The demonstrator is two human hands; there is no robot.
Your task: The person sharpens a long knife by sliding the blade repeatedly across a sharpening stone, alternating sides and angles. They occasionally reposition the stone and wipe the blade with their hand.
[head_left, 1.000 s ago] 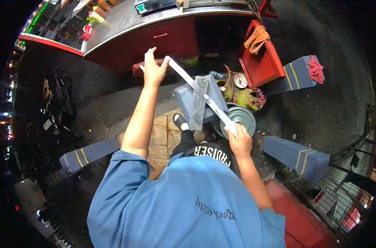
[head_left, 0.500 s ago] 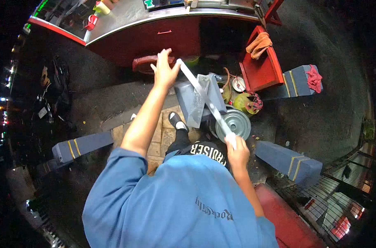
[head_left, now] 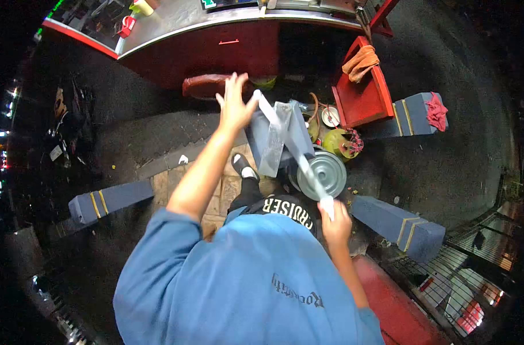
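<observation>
A long, flat white strip stretches diagonally between my hands, partly blurred; I cannot make out what it is. Its upper end meets the thumb of my left hand, whose other fingers are spread. At the lower end my right hand is closed around a thicker white end of the strip. Below the strip, a clear plastic piece lies on a grey-blue stool-like surface. Close under the right hand's end is a round grey lidded bucket.
Ahead stands a red-fronted counter with a metal top. A red chair carries an orange cloth. Grey-blue padded blocks lie left and right. A yellow-green gas cylinder stands near the bucket. A red stool is by the counter.
My left hand has shifted slightly right and my right hand slightly lower, with the strip still stretched between them. The view has moved a little.
</observation>
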